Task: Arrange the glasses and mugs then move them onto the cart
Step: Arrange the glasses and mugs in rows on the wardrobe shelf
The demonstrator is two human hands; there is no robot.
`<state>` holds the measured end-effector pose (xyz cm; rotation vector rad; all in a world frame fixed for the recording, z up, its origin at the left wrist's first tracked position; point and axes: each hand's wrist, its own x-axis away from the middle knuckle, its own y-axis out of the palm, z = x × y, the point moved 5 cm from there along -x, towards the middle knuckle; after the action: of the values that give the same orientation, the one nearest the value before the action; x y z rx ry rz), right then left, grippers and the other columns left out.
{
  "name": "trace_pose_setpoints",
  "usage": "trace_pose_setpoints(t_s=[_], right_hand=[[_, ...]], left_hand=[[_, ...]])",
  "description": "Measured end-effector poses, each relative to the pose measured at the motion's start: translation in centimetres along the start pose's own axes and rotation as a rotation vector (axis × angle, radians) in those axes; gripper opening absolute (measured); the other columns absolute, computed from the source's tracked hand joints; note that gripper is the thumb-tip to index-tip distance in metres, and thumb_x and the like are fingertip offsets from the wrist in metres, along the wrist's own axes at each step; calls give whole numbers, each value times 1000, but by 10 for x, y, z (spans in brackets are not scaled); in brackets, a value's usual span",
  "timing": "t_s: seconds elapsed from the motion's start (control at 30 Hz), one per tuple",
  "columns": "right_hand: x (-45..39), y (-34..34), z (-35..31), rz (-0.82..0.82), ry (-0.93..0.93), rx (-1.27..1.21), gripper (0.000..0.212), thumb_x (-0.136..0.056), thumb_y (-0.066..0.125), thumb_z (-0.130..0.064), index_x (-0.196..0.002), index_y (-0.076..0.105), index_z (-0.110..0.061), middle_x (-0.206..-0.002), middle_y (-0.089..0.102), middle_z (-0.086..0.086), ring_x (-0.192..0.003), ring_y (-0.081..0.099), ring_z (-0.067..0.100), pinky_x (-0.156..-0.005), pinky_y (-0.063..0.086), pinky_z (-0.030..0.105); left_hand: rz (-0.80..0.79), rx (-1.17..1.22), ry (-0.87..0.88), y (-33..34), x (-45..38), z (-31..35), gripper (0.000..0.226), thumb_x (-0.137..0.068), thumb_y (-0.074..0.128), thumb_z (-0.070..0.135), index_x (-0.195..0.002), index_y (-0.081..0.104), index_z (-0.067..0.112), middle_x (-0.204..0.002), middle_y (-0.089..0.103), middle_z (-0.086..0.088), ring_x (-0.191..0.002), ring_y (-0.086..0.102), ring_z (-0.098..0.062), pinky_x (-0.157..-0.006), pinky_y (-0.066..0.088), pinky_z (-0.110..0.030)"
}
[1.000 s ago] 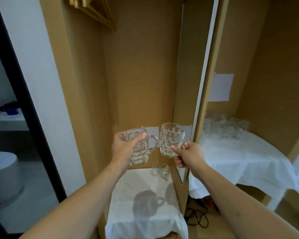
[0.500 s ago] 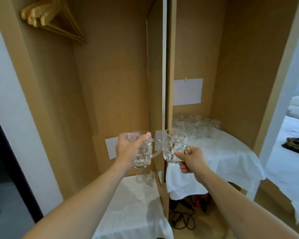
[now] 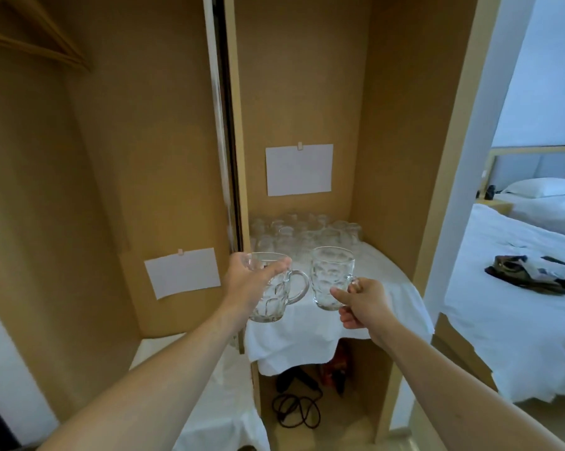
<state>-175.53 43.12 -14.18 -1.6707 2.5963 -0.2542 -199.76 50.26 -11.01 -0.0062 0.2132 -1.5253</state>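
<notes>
The two paper sheets [image 3: 299, 169] pinned in the wardrobe carry no readable writing, while both arms stretch forward, the left hand [image 3: 250, 285] wrapped around a dimpled mug [image 3: 273, 296] and the right hand [image 3: 362, 304] gripping another mug [image 3: 330, 276] by its handle above the white-clothed tabletop [image 3: 385, 288] crowded with glasses [image 3: 303, 234].

Two clear dimpled mugs [image 3: 276, 288] [image 3: 331, 277] held upright, more glassware [image 3: 303, 232] clustered behind

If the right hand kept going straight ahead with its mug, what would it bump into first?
Probably the cluster of glasses at the back of the cloth-covered shelf; the right hand and its mug point there, though depth is unclear.
</notes>
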Motion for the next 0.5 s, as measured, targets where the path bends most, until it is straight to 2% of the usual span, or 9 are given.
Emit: trace_pose_setpoints(t_s=[0.2, 0.3, 0.37, 0.5], right_hand=[[-20, -29, 25, -41, 78, -36, 49, -89, 77, -14, -72, 32, -18, -67, 42, 12, -54, 41, 22, -48, 43, 31], [-35, -34, 35, -75, 120, -48, 51, -89, 76, -13, -70, 30, -19, -58, 36, 5, -47, 36, 19, -44, 38, 27], [-46, -37, 39, -69, 132, -28, 49, -88, 78, -15, -69, 33, -19, -56, 41, 5, -48, 40, 20, -46, 44, 28], [-77, -45, 40, -42, 130, 0, 49, -88, 78, -15, -68, 33, -18, -57, 42, 8, -44, 40, 21, -48, 46, 29]], left_hand=[[-17, -41, -39, 41, -3, -15, 95, -41, 92, 70, -116, 57, 24, -116, 64, 5, -107, 63, -11, -93, 54, -38], [-17, -25, -55, 56, -12, -19, 86, -48, 96, 60, -115, 56, 24, -113, 65, 8, -101, 63, -6, -82, 53, -29], [-19, -9, -62, 67, -21, -20, 78, -57, 96, 48, -117, 53, 23, -111, 60, 12, -99, 59, -3, -74, 46, -23], [-33, -3, -58, 94, -55, -28, 78, -58, 96, 46, -117, 50, 25, -108, 55, 17, -96, 54, 3, -73, 43, -22]])
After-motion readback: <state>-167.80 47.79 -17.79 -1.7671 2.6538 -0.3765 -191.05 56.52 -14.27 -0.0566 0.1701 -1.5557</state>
